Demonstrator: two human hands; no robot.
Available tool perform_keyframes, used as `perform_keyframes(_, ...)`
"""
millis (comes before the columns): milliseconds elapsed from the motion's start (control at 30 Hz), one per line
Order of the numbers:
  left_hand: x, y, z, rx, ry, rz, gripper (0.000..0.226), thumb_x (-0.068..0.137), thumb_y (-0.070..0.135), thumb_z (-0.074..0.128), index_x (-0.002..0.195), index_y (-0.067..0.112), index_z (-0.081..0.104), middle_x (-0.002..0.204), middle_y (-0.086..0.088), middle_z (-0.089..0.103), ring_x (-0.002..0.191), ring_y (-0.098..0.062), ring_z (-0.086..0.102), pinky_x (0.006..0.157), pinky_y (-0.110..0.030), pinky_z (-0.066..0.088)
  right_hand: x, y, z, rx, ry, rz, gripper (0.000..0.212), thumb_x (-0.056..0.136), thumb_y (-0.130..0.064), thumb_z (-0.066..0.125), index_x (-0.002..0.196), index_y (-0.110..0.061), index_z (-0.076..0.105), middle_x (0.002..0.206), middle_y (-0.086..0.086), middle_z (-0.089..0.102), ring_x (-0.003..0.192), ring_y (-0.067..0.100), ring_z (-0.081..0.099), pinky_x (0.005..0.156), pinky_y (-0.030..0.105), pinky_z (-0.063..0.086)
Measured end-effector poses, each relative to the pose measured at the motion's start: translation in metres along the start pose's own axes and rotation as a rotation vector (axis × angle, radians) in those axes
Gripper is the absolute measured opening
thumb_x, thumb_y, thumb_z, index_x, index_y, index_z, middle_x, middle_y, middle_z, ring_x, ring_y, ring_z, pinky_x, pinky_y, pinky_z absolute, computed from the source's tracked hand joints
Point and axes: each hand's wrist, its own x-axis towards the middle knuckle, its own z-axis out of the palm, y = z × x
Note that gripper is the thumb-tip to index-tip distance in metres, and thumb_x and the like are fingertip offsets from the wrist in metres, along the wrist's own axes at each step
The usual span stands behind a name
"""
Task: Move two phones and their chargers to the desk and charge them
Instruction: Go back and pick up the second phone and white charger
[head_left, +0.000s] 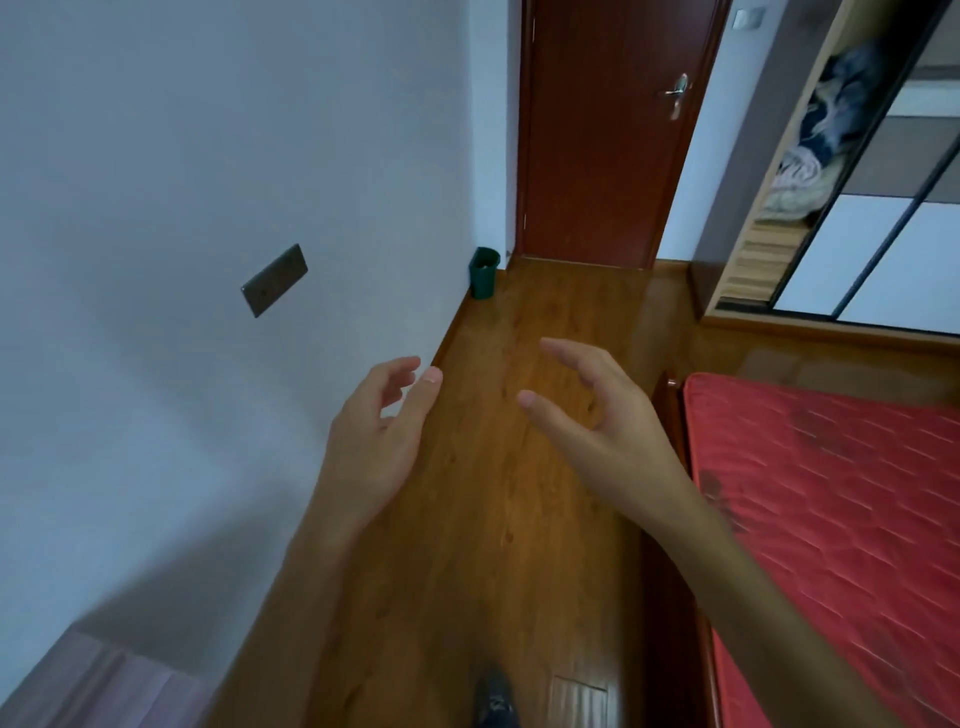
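Left hand (376, 439): empty, fingers loosely spread, raised over the floor.
Right hand (608, 421): empty, fingers curved wide apart.
Phones, chargers: none visible.
Writing: none legible.
Floor (519, 519): glossy brown wood planks.
Wall (182, 156): pale, bearing a dark socket plate (274, 280).
Corner: green bin (483, 273) beside a red-brown door (597, 145).
Right: red quilted mattress (831, 519); open wardrobe (810, 156).

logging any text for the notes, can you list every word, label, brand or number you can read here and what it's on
None: no readable text anywhere in this view.
The dark wall plate shows no legible marking.
The small green bin has a pale patch, too blurred to read.
The switch by the door is too small to tell.
The red mattress has only a stitched pattern.
The left hand and the right hand are open and hold nothing.
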Motion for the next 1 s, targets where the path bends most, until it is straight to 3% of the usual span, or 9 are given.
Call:
perform_keyframes(233, 0.109, 0.008, 0.016, -0.002, -0.047, 0.04, 0.056, 0.085, 0.067, 0.045, 0.134, 0.04, 0.052, 0.134, 0.019, 0.055, 0.116, -0.003, 0.051, 0.079, -0.012, 0.038, 0.106, 0.014, 0.006, -0.007, 0.024, 0.012, 0.057, 0.091, -0.046, 0.06, 0.144, -0.034, 0.042, 0.148, -0.016, 0.043, 0.133, 0.0, 0.039, 0.105, 0.024, 0.037)
perform_keyframes(367, 0.165, 0.008, 0.027, -0.01, -0.073, 0.04, 0.048, 0.089, 0.063, 0.047, 0.132, 0.041, 0.052, 0.128, 0.022, 0.053, 0.111, 0.0, 0.051, 0.074, -0.007, 0.035, 0.154, 0.025, 0.007, -0.015, 0.039, 0.032, 0.056, 0.092, -0.043, 0.062, 0.143, -0.034, 0.042, 0.148, -0.016, 0.043, 0.134, 0.0, 0.039, 0.108, 0.027, 0.038)
perform_keyframes(533, 0.227, 0.01, 0.053, 0.022, -0.109, 0.041, 0.046, 0.092, 0.059, 0.048, 0.133, 0.04, 0.052, 0.129, 0.021, 0.052, 0.115, 0.0, 0.05, 0.077, -0.007, 0.033, 0.208, 0.05, -0.003, -0.002, 0.082, 0.067, 0.055, 0.091, -0.044, 0.061, 0.143, -0.036, 0.042, 0.148, -0.018, 0.043, 0.132, -0.004, 0.039, 0.103, 0.021, 0.036)
perform_keyframes(667, 0.278, 0.012, 0.089, 0.055, -0.129, 0.048, 0.038, 0.096, 0.053, 0.05, 0.132, 0.041, 0.052, 0.125, 0.024, 0.052, 0.099, 0.012, 0.051, 0.074, -0.004, 0.033, 0.255, 0.082, -0.013, 0.041, 0.103, 0.085, 0.056, 0.09, -0.045, 0.061, 0.143, -0.034, 0.043, 0.147, -0.016, 0.045, 0.134, -0.001, 0.04, 0.109, 0.028, 0.039)
perform_keyframes(867, 0.366, 0.031, 0.164, 0.092, -0.149, 0.08, 0.038, 0.096, 0.053, 0.051, 0.132, 0.042, 0.052, 0.115, 0.034, 0.051, 0.096, 0.02, 0.049, 0.067, 0.0, 0.033, 0.349, 0.146, -0.05, 0.04, 0.116, 0.072, 0.056, 0.091, -0.042, 0.062, 0.143, -0.033, 0.043, 0.146, -0.016, 0.045, 0.133, -0.002, 0.04, 0.107, 0.024, 0.038)
perform_keyframes(1000, 0.434, 0.061, 0.218, 0.097, -0.137, 0.109, 0.04, 0.096, 0.051, 0.051, 0.134, 0.04, 0.052, 0.122, 0.027, 0.052, 0.095, 0.02, 0.047, 0.07, -0.001, 0.031, 0.42, 0.187, -0.09, 0.013, 0.108, 0.043, 0.059, 0.091, -0.045, 0.062, 0.145, -0.035, 0.04, 0.147, -0.02, 0.042, 0.129, -0.009, 0.036, 0.097, 0.008, 0.031)
